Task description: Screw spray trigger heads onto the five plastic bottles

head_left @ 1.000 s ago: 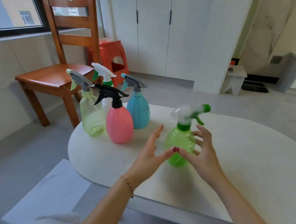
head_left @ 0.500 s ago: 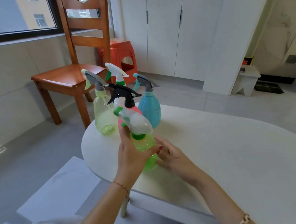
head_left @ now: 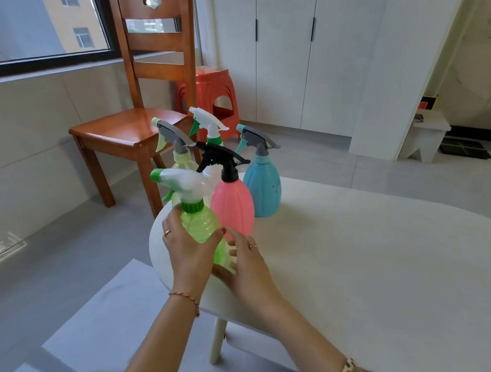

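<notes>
Standing at the far left corner of the white surface [head_left: 380, 262]: five spray bottles, all with trigger heads fitted.

- Green bottle [head_left: 200, 226], nearest item, close to the surface's left edge. Left hand [head_left: 189, 251] wrapped around its body, thumb on the front. Right hand [head_left: 245, 263] open, fingers spread, palm against the lower right side of the bottle near its base. Clear trigger head [head_left: 182, 184] with green collar and green nozzle tip, nozzle pointing left.
- Pink bottle [head_left: 233, 209] with black trigger head, just beside the green one on the right and just behind the right hand's fingertips.
- Blue bottle [head_left: 262, 187] with grey and teal head, behind the pink one toward the far edge.
- Pale yellow bottle [head_left: 182, 162] with grey head and white bottle [head_left: 208, 129] with white and green head, behind the green one, largely hidden by it.

Surroundings beyond the far edge: wooden chair [head_left: 137, 130], red plastic stool [head_left: 214, 95], white cabinets [head_left: 300, 54].

Change since half a second ago: green bottle now more upright, left hand lower on its body, right hand opened flatter at its base.

Open room: the whole right and near part of the surface is bare; the left is hemmed in by the edge, the far side by the cluster.
</notes>
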